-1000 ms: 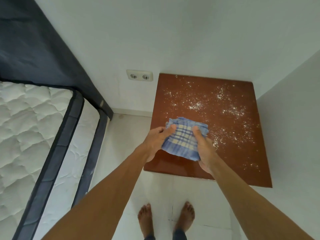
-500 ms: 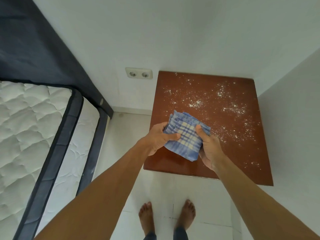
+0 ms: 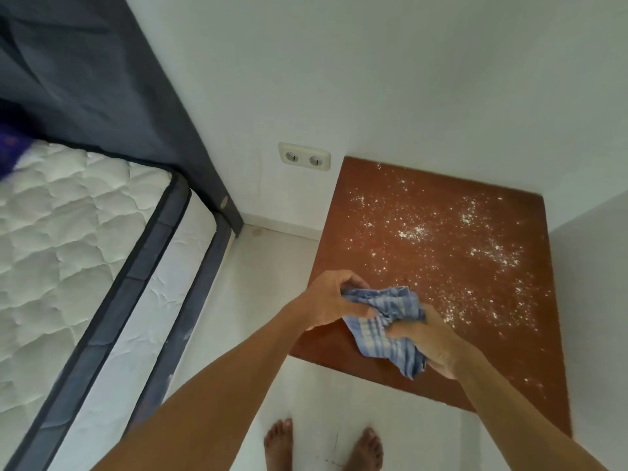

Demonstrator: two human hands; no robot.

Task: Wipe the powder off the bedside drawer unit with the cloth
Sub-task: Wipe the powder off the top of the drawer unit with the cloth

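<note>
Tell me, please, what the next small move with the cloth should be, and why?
Probably lower the cloth onto the drawer unit's top and start wiping. Both the left hand and the right hand hold it bunched above the near edge, while the powder lies scattered and unwiped across the top.
</note>
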